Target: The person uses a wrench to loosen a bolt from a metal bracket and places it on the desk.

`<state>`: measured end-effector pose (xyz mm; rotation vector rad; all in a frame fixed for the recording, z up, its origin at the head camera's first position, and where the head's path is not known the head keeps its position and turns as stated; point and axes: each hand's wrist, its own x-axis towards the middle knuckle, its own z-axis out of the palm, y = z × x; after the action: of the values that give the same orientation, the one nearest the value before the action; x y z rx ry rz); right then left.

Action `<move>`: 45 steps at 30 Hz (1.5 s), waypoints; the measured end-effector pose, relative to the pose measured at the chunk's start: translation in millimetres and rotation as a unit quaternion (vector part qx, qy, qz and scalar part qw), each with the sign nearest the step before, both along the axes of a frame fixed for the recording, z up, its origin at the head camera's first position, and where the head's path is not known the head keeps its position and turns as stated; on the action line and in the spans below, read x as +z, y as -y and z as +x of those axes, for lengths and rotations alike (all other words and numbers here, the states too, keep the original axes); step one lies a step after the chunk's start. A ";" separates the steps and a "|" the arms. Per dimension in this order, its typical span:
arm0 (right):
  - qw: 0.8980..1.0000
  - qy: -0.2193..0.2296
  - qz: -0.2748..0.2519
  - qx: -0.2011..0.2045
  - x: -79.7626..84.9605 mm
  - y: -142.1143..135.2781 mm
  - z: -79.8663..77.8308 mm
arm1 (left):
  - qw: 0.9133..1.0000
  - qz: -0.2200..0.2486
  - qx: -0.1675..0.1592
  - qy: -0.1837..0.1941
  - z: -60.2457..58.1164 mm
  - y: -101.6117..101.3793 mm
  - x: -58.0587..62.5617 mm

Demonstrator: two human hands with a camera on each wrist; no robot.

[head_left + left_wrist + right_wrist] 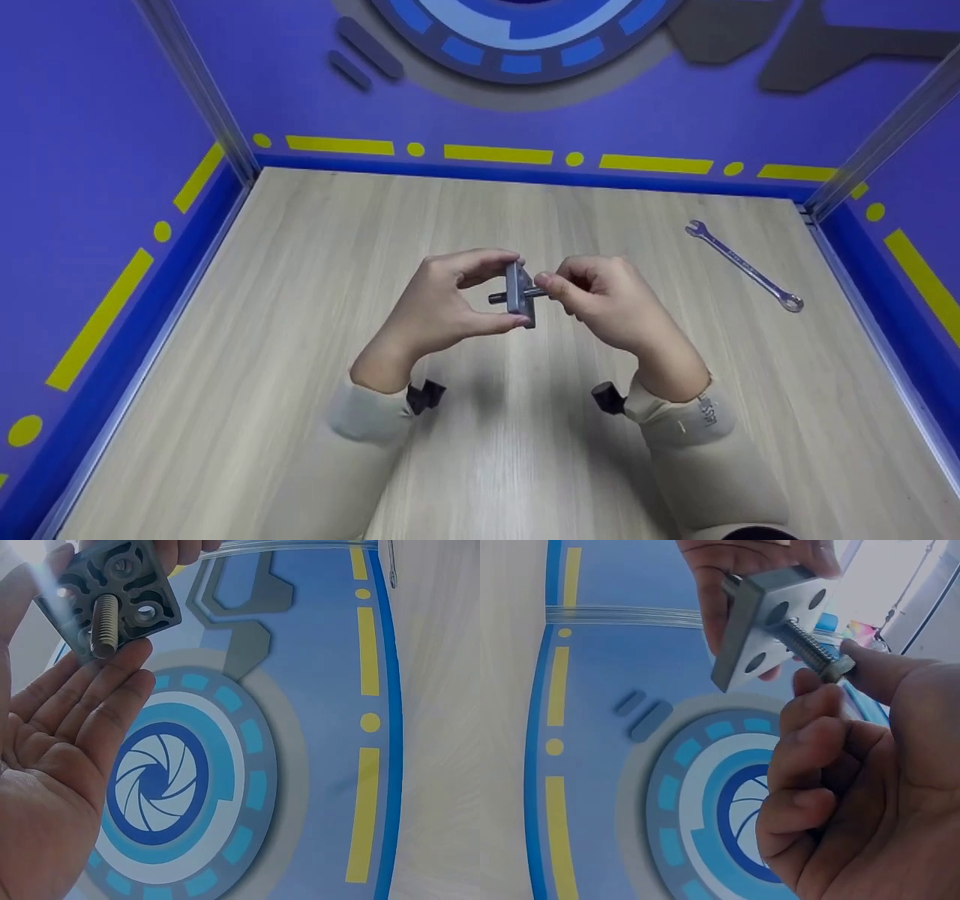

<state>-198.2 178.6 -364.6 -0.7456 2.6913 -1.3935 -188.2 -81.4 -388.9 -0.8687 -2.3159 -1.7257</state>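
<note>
A grey square plate with several holes is held up above the table. My left hand grips it by opposite edges, between thumb and fingers. Through the middle of the plate runs a threaded bolt. Its bare end sticks out on the left-hand side, where the plate shows a ribbed face in the left wrist view. On the other side, my right hand pinches the hex head between thumb and index finger. A length of thread shows between the head and the smooth plate face.
A combination wrench lies on the wooden table at the right. Blue panels with yellow marks stand at the back and both sides. A dark wrist-camera mount sits by each sleeve.
</note>
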 end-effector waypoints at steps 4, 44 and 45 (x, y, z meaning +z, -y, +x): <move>1.000 -0.025 -0.013 0.011 1.5 -3.6 1.2 | 1.000 -0.002 -0.002 0.000 -1.2 1.0 -0.1; 1.000 0.000 -0.019 -0.008 9.1 -6.4 6.2 | 1.000 -0.004 0.000 -0.006 -0.1 -1.3 -0.6; 1.000 -0.007 -0.022 -0.005 8.9 -6.7 6.4 | 1.000 -0.002 -0.001 -0.006 -0.3 -1.2 -0.9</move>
<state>-191.8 185.3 -355.8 -0.7491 2.6874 -1.4613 -188.5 -80.2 -389.7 -0.8789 -2.3125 -1.7118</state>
